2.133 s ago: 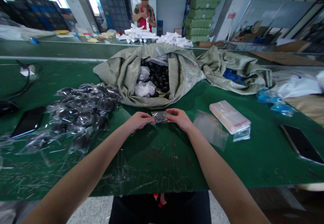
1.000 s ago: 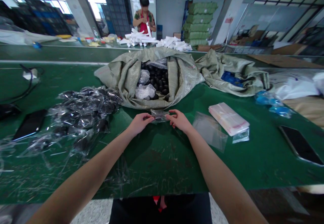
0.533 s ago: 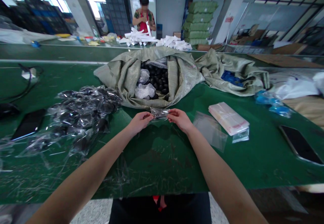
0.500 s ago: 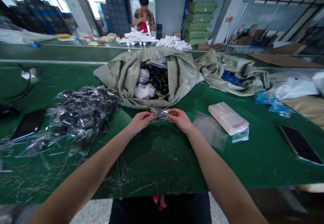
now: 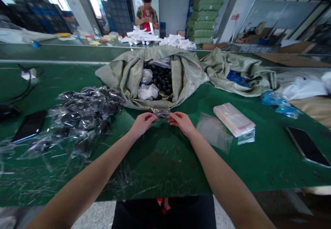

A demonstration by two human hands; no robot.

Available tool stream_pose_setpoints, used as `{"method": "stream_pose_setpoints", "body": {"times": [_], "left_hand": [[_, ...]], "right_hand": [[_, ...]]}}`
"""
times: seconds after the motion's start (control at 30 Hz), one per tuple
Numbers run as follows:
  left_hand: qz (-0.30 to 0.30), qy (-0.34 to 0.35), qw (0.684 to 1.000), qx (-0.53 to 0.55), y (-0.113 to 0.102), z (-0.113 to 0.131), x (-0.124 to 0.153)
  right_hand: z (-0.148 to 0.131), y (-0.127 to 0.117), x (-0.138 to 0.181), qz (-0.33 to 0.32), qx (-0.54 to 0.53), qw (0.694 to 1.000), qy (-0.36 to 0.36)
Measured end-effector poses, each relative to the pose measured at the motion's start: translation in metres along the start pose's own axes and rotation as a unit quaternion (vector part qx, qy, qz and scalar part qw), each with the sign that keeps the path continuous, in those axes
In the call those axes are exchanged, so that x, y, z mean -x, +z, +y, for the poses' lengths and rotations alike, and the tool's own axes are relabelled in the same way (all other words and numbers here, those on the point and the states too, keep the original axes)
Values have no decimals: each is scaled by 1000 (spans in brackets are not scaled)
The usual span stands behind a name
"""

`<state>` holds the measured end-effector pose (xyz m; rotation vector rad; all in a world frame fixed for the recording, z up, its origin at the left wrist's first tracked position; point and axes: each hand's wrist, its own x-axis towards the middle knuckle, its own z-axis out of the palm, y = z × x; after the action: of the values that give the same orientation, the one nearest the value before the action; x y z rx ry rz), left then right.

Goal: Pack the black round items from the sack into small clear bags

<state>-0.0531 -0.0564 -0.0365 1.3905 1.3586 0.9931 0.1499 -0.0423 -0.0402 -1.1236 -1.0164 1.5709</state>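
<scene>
Between my two hands lies a clear plastic bag [image 5: 161,113] with something dark inside, just in front of a large woven sack. My left hand [image 5: 143,122] pinches the bag's left end between thumb and fingers. At its right end, my right hand [image 5: 181,122] has its thumb and fingertips closed on the plastic. The open sack [image 5: 124,75] holds many black rounded pieces [image 5: 162,79] and a few crumpled plastic bags [image 5: 148,92]. Left of my hands is a heap of bagged dark pieces [image 5: 85,111]. A loose flat clear bag [image 5: 213,130] lies right of my right hand.
A stack of flat clear bags [image 5: 234,118] lies on the green table [image 5: 165,167]. Phones rest at the left [image 5: 29,125] and right [image 5: 307,144]. A second sack [image 5: 248,63] holds blue pieces. Across the table, a person [image 5: 147,13] stands behind white pieces [image 5: 141,36].
Both hands stay at the bag, which has tilted slightly and sits a little farther up the view. The right fingers have shifted slightly left. The person opposite has moved their hands.
</scene>
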Motion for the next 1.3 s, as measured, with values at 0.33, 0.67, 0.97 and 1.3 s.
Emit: {"method": "stream_pose_setpoints", "body": {"times": [0.33,0.67,0.97,1.3], "left_hand": [[22,28,999,-26,1,-11,-5],[26,39,998,-46,1,-10,-4],[34,47,997,-57,1,-13,-5],[16,58,995,-74,3,-11,-3]], "right_hand": [[1,-1,2,14,17,1000,12],[0,3,2,56,29,997,45],[0,5,6,14,93,996,8],[5,7,10,79,471,784,-396]]}}
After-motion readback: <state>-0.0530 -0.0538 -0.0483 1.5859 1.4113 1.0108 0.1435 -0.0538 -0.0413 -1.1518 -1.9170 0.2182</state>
